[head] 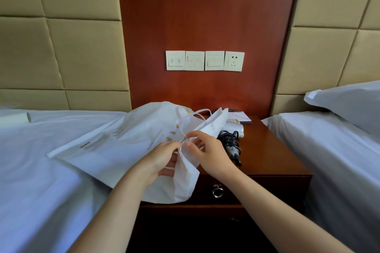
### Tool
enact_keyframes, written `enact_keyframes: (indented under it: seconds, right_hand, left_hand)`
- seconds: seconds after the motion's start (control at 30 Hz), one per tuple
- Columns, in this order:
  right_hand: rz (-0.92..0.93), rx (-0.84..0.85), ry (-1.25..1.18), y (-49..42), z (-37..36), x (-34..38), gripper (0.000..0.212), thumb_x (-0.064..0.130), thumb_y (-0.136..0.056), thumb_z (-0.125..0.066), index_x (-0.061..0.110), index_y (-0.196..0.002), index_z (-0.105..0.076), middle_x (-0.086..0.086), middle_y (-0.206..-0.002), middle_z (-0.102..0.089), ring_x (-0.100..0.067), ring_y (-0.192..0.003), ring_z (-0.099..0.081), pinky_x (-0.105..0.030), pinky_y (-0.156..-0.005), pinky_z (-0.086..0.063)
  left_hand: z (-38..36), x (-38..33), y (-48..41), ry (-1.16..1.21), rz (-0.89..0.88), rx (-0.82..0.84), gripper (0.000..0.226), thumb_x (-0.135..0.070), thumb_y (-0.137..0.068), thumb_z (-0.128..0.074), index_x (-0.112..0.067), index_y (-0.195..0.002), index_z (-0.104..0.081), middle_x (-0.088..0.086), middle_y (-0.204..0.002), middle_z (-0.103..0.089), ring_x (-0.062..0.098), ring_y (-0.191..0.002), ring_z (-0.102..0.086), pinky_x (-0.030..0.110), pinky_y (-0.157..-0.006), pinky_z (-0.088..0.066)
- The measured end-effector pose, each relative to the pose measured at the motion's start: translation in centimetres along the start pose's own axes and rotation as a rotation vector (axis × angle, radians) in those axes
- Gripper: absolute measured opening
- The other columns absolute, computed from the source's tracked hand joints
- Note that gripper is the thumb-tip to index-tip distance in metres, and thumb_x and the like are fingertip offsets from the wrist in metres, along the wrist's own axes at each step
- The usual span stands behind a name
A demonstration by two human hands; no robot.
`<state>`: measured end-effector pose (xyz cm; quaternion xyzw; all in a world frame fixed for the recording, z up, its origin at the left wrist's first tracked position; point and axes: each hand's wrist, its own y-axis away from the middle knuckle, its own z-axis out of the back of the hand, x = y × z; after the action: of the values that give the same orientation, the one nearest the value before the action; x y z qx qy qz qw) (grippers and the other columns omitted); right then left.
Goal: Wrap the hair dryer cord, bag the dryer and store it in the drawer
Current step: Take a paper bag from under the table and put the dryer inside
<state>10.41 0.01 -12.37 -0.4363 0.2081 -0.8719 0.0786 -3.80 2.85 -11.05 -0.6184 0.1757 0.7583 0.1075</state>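
Both hands work at the mouth of the large white fabric bag with gold lettering (127, 139), which sprawls from the white-sheeted bed (41, 160) onto the reddish-brown wooden nightstand (271, 150). The left hand (162, 162) curls round the bag's edge, gripping the cloth. The right hand (208, 155) pinches the thin white drawstring (202, 110) between thumb and forefinger. The black hair dryer (231, 146), cord bundled on it, lies on the nightstand just beside the right hand, outside the bag. Below, the dark wooden drawer (257, 189) sits closed.
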Motion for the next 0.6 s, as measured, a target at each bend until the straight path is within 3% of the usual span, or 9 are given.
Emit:
enact_keyframes:
  seconds: [0.13, 0.3, 0.4, 0.5, 0.6]
  right_hand:
    - [0.003, 0.040, -0.026, 0.5, 0.3, -0.6, 0.018, 0.033, -0.091, -0.056, 0.016, -0.096, -0.058, 0.004, -0.076, -0.056, -0.006, -0.067, -0.047, -0.015, -0.064, -0.038]
    - [0.040, 0.079, -0.076, 1.2, 0.7, -0.3, 0.025, 0.030, -0.087, -0.062, 0.006, -0.085, -0.058, 0.005, -0.074, -0.056, -0.003, -0.066, -0.049, -0.016, -0.063, -0.040]
    - [0.033, 0.021, -0.074, 1.4, 1.2, -0.3, 0.028, 0.026, -0.087, -0.061, 0.004, -0.072, -0.052, 0.003, -0.062, -0.048, -0.003, -0.056, -0.039, -0.017, -0.054, -0.033]
    - [-0.064, -0.097, -0.030, 1.8, 2.7, -1.2, 0.025, 0.019, -0.088, -0.059, 0.003, -0.069, -0.056, 0.000, -0.057, -0.050, -0.005, -0.047, -0.037, -0.018, -0.049, -0.028]
    - [-0.181, -0.082, -0.022, 2.8, 4.5, -2.9, 0.024, 0.024, -0.085, -0.063, 0.006, -0.070, -0.064, -0.002, -0.056, -0.058, -0.004, -0.045, -0.044, -0.017, -0.048, -0.033]
  left_hand:
    - [-0.1, 0.1, 0.0, -0.028, 0.030, 0.000, 0.027, -0.015, -0.094, -0.035, -0.010, -0.090, -0.061, 0.006, -0.073, -0.064, 0.019, -0.067, -0.061, 0.029, -0.059, -0.051]
    - [-1.0, 0.3, 0.0, -0.254, 0.008, -0.011, 0.027, -0.018, -0.097, -0.039, -0.007, -0.099, -0.063, 0.006, -0.082, -0.063, 0.019, -0.076, -0.062, 0.028, -0.063, -0.054]
    - [-1.3, 0.0, 0.0, -0.304, -0.026, -0.069, 0.023, -0.017, -0.097, -0.044, -0.007, -0.089, -0.062, 0.011, -0.082, -0.062, 0.021, -0.074, -0.060, 0.027, -0.061, -0.052]
    - [-0.4, -0.5, -0.2, -0.344, -0.144, -0.209, 0.031, -0.027, -0.090, -0.053, -0.010, -0.064, -0.049, 0.009, -0.063, -0.051, 0.025, -0.060, -0.054, 0.029, -0.059, -0.049]
    - [0.5, -1.3, 0.3, -0.528, -0.234, -0.393, 0.039, -0.032, -0.087, -0.052, -0.010, -0.058, -0.040, 0.012, -0.060, -0.047, 0.037, -0.070, -0.056, 0.035, -0.064, -0.044]
